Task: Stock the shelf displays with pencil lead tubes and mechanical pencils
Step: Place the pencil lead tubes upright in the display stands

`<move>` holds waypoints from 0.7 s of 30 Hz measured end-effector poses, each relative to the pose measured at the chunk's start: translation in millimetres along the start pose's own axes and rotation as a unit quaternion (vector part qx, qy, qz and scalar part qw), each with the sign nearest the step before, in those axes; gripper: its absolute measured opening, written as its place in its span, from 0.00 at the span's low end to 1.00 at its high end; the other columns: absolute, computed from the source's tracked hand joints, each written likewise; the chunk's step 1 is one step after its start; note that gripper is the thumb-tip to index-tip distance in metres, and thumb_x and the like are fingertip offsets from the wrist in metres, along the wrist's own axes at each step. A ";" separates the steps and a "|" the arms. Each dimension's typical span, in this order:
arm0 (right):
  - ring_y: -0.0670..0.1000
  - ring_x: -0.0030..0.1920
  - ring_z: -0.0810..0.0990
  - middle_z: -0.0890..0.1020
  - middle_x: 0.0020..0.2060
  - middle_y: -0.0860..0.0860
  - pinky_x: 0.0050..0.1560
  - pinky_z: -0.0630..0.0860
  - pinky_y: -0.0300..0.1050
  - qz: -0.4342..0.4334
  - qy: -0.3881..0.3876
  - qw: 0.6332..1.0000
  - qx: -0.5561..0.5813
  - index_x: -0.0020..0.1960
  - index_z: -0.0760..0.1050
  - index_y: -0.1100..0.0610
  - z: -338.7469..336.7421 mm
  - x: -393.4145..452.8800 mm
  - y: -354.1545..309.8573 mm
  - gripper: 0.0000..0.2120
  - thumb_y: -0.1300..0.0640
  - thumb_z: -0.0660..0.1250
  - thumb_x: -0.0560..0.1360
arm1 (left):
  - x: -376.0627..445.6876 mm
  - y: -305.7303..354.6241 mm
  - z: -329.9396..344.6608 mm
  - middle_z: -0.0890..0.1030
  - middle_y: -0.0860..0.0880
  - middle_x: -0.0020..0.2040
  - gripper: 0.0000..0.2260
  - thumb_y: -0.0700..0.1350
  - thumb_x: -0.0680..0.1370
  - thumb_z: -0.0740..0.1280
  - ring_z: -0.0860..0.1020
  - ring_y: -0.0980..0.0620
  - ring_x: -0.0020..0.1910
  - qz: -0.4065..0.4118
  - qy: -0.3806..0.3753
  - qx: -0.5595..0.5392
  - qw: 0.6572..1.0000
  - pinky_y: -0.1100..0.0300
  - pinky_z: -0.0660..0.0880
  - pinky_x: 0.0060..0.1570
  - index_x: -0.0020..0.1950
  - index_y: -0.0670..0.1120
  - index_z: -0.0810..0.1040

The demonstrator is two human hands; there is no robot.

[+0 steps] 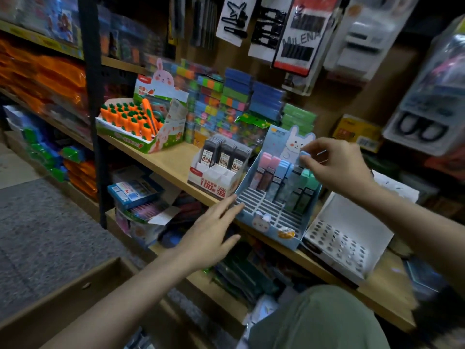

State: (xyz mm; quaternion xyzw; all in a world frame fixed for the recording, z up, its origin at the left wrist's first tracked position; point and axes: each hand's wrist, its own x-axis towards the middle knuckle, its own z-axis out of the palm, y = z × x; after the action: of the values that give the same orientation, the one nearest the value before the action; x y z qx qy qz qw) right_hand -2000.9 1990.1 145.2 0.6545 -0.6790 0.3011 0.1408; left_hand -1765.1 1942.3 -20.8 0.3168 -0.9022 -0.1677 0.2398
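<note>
From the head camera, looking down at a wooden shelf (173,163) packed with stationery. Front and centre sits a pale blue display box (270,224) with a white rabbit drawn on its back card and a little rabbit face on its front wall. Inside is a white slotted grid: the rear slots hold upright lead tubes (279,180) with pink, blue and teal caps over clear, dark-filled bodies, while the front rows of slots are bare. The right hand (334,163) is up at the back of that box, thumb and fingertips pinching the blue cap of one tube (303,159), lifted a touch above its neighbours. The left hand (214,236) reaches in with fingers straight and spread, fingertips touching the box's left front corner, holding nothing.

Just left of the blue box stands a white display box (214,176) holding three rows of black lead cases (227,153); its front reads "100" and "HB 0.7". Further left, a green and white box (141,132) with a pink rabbit card holds rows of orange carrot-shaped items. To the right, a white tray (352,233) shows a board of round holes; what is in them is too blurred to tell. Behind are stacks of colourful packets, and above hang hair clip cards, one printed "MILENA" (302,39).
</note>
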 end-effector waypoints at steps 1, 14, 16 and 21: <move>0.39 0.35 0.79 0.84 0.40 0.49 0.38 0.73 0.33 -0.008 -0.002 1.000 -0.012 0.50 0.82 0.56 4.0 -1.0 2.1 0.05 0.56 0.71 0.75 | -0.6 0.6 0.1 0.43 0.59 0.78 0.30 0.54 0.81 0.61 0.46 0.56 0.78 0.003 0.004 0.029 1.000 0.52 0.55 0.76 0.79 0.55 0.50; 0.49 0.43 0.80 0.84 0.44 0.49 0.46 0.78 0.48 0.003 -0.041 0.996 -0.084 0.50 0.81 0.55 29.0 -1.6 12.8 0.07 0.53 0.70 0.76 | -0.4 1.5 5.8 0.31 0.60 0.77 0.33 0.52 0.81 0.62 0.47 0.52 0.79 -0.014 -0.021 0.021 0.999 0.51 0.63 0.73 0.79 0.59 0.45; 0.51 0.46 0.80 0.84 0.44 0.50 0.48 0.77 0.49 0.004 -0.026 0.995 -0.100 0.50 0.82 0.55 34.1 -3.3 14.9 0.07 0.52 0.72 0.75 | -0.4 1.0 6.7 0.31 0.60 0.76 0.33 0.52 0.81 0.62 0.47 0.52 0.78 -0.013 -0.019 0.021 1.000 0.50 0.63 0.72 0.79 0.59 0.45; 0.55 0.51 0.76 0.79 0.46 0.53 0.51 0.73 0.55 -0.008 0.006 0.990 -0.138 0.46 0.83 0.55 45.4 -9.1 15.9 0.07 0.52 0.75 0.72 | -2.0 0.1 6.4 0.32 0.59 0.77 0.33 0.51 0.81 0.63 0.46 0.53 0.78 -0.007 -0.019 0.026 0.999 0.51 0.65 0.71 0.79 0.58 0.45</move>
State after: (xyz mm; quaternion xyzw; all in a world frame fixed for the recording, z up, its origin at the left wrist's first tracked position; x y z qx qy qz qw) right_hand -2006.2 1969.9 101.0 0.6326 -0.7079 0.2068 0.2365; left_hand -1767.2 1944.7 -26.7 0.3263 -0.9083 -0.1518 0.2131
